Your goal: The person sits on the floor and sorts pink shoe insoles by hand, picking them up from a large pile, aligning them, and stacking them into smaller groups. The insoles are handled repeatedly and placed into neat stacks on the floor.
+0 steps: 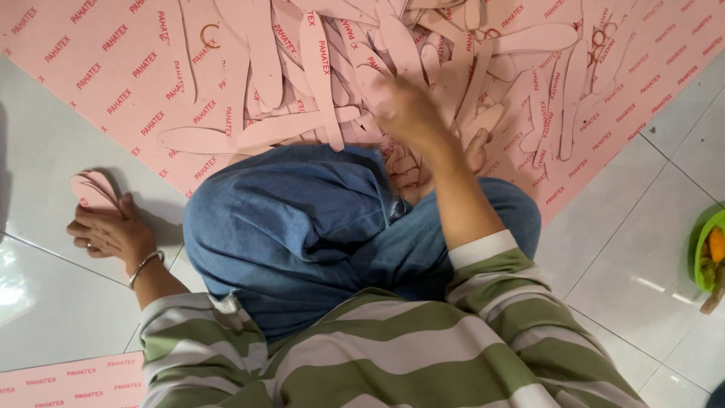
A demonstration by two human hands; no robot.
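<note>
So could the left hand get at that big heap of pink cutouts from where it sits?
Probably not without moving. The left hand rests on the tiled floor on a small stack of pink cutouts, and the raised knee in blue jeans lies between it and the heap, where the right hand reaches.

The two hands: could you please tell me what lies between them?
In the head view, the person's raised knee in blue jeans lies between the left hand, holding pink insole cutouts, and the right hand.

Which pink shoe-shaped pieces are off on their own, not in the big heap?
The small stack of pink insole pieces under the left hand, lying on the white floor tiles; the others heap on the pink sheet.
</note>
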